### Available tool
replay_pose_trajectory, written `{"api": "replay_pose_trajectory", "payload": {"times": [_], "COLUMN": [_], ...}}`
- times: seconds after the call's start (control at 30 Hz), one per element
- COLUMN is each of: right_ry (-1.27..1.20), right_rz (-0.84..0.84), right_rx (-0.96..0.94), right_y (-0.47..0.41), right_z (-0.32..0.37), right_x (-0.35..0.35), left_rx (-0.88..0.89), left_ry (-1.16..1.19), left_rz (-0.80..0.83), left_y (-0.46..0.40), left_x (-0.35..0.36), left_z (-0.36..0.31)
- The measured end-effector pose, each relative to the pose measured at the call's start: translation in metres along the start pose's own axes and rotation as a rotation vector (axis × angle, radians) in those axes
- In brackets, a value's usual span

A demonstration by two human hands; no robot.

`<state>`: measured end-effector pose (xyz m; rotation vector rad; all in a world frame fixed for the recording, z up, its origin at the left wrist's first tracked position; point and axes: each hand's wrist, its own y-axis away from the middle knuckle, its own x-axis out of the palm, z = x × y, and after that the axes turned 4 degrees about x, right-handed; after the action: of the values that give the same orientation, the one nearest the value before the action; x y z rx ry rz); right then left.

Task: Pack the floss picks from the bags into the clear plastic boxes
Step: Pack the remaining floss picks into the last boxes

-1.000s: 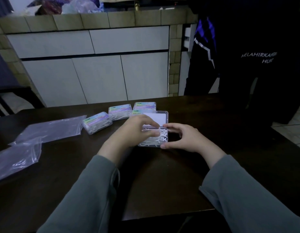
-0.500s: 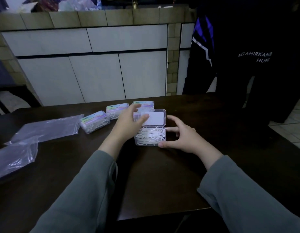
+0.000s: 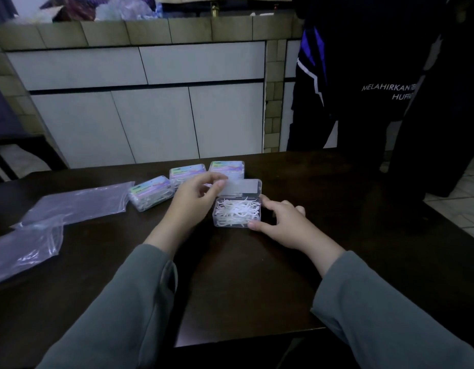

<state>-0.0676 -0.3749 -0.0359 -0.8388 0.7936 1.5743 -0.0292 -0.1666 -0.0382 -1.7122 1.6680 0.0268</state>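
1. Floss picks lie in a loose white tangle inside the open clear box, which sits on the dark table near its middle, between the two hands.
2. Three closed boxes with coloured labels stand just behind and to the left: one nearest the bags, one in the middle, one just behind the raised lid. None blocks the open top of the box.
3. Two clear plastic bags lie flat well to the left, the farther bag and the nearer bag at the table's edge.
4. A dark jacket with white lettering hangs beyond the far right of the table, and white cabinet doors stand behind.
5. The box's long axis runs left to right; its lid is hinged at the far side and stands tilted up and back.
6. The left hand is raised above the table at the box's left, thumb and forefinger pinching the lid's left end.
7. The right hand rests on the table at the box's right end, fingers curved, thumb against the near right corner and a fingertip at the far right corner, grasping the box.
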Motion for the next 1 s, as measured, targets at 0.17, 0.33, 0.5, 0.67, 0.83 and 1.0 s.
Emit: {"api": "replay_pose_trajectory", "payload": {"times": [0.17,0.33,0.5,0.67,0.83,1.0], "right_ry": [-0.021,-0.009,-0.02,-0.047,-0.044,-0.036], "right_rz": [-0.093,-0.115,-0.128,-0.131,-0.128,-0.117], "right_rx": [-0.035,-0.06,-0.084,-0.087,-0.074,-0.07], "right_y": [-0.012,-0.014,-0.013,-0.013,-0.014,-0.015], "right_z": [-0.009,-0.011,-0.011,-0.013,-0.013,-0.012], "right_x": [0.009,0.013,0.013,0.015,0.015,0.014], "left_rx": [0.277,0.377,0.502,0.507,0.503,0.461], "left_ry": [-0.232,-0.317,-0.474,-0.518,-0.499,-0.441], "left_rz": [0.139,0.245,0.195,0.129,0.114,0.134], "left_y": [0.016,0.025,0.029,0.031,0.03,0.029], "left_x": [-0.02,-0.021,-0.009,0.001,0.006,0.004], "left_z": [0.005,0.007,0.003,0.001,0.005,0.004]}}
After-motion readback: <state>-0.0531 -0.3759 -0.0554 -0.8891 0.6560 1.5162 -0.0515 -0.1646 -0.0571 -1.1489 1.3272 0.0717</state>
